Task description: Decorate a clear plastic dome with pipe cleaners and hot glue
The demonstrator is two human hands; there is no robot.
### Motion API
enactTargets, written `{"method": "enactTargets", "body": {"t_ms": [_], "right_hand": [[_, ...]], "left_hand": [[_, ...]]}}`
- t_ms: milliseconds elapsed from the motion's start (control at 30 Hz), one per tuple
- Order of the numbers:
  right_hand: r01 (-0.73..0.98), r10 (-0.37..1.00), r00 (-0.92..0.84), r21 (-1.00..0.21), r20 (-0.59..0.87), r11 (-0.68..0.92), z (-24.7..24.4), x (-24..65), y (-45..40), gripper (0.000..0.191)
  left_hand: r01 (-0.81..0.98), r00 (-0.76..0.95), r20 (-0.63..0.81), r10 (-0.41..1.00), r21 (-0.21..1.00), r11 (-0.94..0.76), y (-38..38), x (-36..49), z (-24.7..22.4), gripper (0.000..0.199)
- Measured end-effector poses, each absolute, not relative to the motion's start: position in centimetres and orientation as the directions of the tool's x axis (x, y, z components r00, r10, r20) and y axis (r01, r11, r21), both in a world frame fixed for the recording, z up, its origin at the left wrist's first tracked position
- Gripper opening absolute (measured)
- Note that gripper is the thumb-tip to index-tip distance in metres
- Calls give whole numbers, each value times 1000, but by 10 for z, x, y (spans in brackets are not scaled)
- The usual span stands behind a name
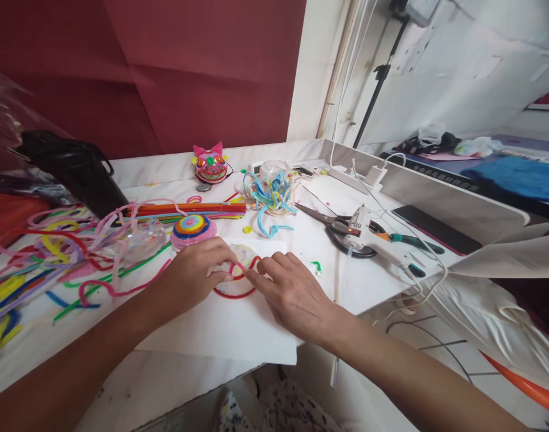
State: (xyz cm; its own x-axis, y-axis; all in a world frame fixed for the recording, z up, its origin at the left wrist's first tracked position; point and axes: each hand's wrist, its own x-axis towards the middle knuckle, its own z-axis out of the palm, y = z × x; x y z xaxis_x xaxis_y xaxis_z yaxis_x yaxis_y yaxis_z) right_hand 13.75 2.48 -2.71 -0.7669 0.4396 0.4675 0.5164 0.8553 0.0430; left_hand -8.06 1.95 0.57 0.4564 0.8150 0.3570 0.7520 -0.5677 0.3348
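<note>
A red pipe cleaner (235, 296), bent into a curve with a smaller loop, is held between my hands over a sheet of white paper (256, 336). My left hand (195, 273) pinches it on the left, thumb and forefinger closed. On the right, my right hand (287, 291) has its fingertips closed on the same pipe cleaner. Part of a round, pale clear piece (240, 252) shows behind the fingers. Just beyond my left hand sits a dome wound in colourful rings (193, 231). My fingers hide where the pipe cleaner ends.
Loose pipe cleaners (76, 252) sprawl across the left, beside a black bottle-like object (71, 168). A pink cat-like face (210, 163) stands at the back near a blue tangle (274, 192). Scissors (321, 215), a glue gun (373, 237) and a phone (436, 230) lie right.
</note>
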Motion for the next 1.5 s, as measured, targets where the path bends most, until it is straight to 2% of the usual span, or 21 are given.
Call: {"method": "enactTargets", "body": {"t_ms": [567,800,1000,1233,1400,1500], "right_hand": [[536,470,-730,-13,496,844,-24,123,7,31],[578,482,-737,72,473,813,-26,114,18,26],[572,429,-758,184,492,800,-28,115,20,24],[558,406,-774,220,487,800,-30,116,18,26],[549,409,-766,174,496,818,-28,116,18,27],[522,429,-720,19,545,853,-13,117,6,29]], "left_hand": [[712,430,387,816,410,-570,21,-87,-1,10],[724,438,391,809,381,-576,22,-86,2,11],[727,479,387,788,328,-603,23,-88,1,15],[670,567,414,712,272,-691,23,-93,0,19],[668,583,421,695,239,-705,23,-94,-4,21],[668,582,424,694,236,-705,21,-91,-3,22]]}}
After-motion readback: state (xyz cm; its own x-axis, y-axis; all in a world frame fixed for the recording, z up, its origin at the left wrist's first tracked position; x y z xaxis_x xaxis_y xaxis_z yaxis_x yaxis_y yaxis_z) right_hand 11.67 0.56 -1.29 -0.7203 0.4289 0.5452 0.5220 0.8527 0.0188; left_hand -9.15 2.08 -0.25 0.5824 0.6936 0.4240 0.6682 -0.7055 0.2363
